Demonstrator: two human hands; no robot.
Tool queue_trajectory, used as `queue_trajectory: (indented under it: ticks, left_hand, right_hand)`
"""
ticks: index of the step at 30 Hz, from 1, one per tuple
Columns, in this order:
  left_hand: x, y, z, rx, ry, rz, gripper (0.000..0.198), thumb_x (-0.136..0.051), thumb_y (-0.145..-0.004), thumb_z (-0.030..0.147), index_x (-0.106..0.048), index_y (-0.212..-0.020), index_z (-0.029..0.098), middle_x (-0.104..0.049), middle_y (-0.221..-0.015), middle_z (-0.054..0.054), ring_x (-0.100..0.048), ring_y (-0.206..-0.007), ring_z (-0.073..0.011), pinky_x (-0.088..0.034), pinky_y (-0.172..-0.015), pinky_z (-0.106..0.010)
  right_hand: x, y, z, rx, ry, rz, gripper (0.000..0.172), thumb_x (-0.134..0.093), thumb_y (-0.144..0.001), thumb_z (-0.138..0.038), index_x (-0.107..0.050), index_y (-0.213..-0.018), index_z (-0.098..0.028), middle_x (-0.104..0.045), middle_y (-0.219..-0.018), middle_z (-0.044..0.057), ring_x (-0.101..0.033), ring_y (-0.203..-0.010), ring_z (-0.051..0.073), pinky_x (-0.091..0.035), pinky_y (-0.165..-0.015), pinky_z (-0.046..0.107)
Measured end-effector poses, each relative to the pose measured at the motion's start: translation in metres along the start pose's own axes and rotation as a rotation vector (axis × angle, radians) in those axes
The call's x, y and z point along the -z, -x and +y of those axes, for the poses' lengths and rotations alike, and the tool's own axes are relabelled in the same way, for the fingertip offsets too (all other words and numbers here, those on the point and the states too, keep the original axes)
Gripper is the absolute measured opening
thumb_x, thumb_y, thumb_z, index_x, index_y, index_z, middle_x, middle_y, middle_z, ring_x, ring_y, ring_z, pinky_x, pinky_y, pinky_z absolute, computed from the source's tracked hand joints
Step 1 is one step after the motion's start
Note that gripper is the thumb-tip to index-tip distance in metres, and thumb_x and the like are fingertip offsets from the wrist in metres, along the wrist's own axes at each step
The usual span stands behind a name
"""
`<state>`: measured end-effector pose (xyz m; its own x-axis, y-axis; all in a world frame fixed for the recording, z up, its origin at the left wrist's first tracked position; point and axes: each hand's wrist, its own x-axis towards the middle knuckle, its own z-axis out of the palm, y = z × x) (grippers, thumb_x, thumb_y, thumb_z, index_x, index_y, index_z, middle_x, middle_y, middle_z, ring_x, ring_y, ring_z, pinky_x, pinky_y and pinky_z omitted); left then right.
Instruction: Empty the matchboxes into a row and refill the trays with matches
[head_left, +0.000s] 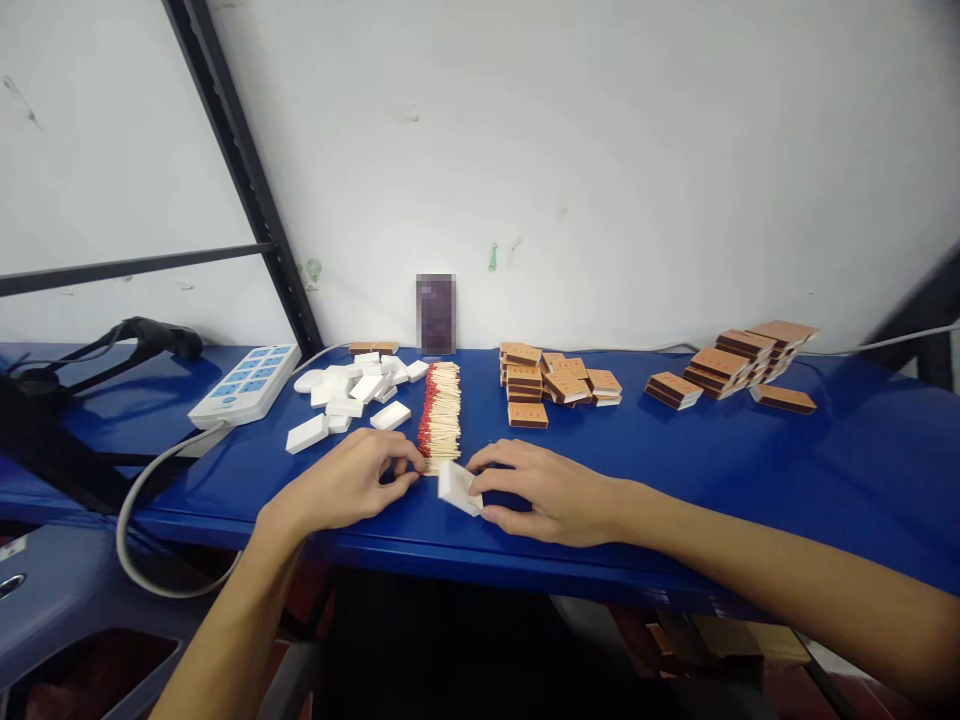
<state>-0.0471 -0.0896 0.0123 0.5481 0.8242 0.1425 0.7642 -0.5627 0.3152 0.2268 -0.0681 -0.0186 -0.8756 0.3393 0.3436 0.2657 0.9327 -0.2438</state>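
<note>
My right hand (536, 490) grips a small white matchbox tray (459, 487), tilted on its edge near the table's front. Just left of it, my left hand (364, 475) is curled, thumb and fingertips pinched at the near end of a long row of matches (441, 415). The matches lie side by side, red heads to the left. What the left fingertips hold is partly hidden, but matches lie right at them. Behind my left hand is a loose pile of white matchbox trays (349, 390).
Brown matchboxes (525, 380) are stacked right of the matches, with another group (739, 360) farther right. A white power strip (246, 385) and black straps (135, 340) lie left. A dark pixelated rectangle (436, 315) stands against the wall. A black metal post (247, 170) rises at left.
</note>
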Motion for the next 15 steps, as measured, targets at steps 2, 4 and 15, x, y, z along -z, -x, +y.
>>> queue_trajectory:
  ticks: [2, 4, 15]
  left_hand:
    - [-0.0004, -0.0018, 0.0007, 0.0, -0.002, -0.008, 0.018, -0.055, -0.091, 0.028, -0.072, -0.096, 0.022, -0.064, -0.075, 0.001, -0.055, -0.067, -0.0125, -0.04, -0.065, -0.025]
    - [-0.0014, -0.0034, 0.001, 0.0, -0.007, -0.014, 0.019, -0.056, -0.092, 0.029, -0.072, -0.096, 0.022, -0.064, -0.076, 0.001, -0.055, -0.067, -0.0127, -0.04, -0.065, -0.025]
    - [-0.005, -0.0049, 0.0043, 0.045, 0.029, -0.081, 0.02, -0.053, -0.094, 0.031, -0.071, -0.092, 0.022, -0.065, -0.072, 0.002, -0.055, -0.062, -0.0127, -0.038, -0.061, -0.025]
  right_hand:
    - [0.0021, 0.0005, 0.0018, -0.005, -0.023, 0.004, 0.019, -0.057, -0.096, -0.03, -0.067, -0.102, -0.015, -0.066, -0.107, 0.01, -0.06, -0.098, 0.02, -0.049, -0.092, 0.035]
    - [0.0037, 0.001, 0.0024, -0.012, -0.037, 0.011, 0.016, -0.061, -0.094, -0.03, -0.067, -0.098, -0.016, -0.067, -0.098, 0.008, -0.06, -0.092, 0.019, -0.049, -0.087, 0.033]
    - [-0.0059, -0.0053, -0.0017, -0.119, -0.058, 0.134, 0.02, -0.07, -0.086, -0.035, -0.062, -0.079, -0.018, -0.064, -0.077, 0.002, -0.057, -0.072, 0.016, -0.042, -0.068, 0.029]
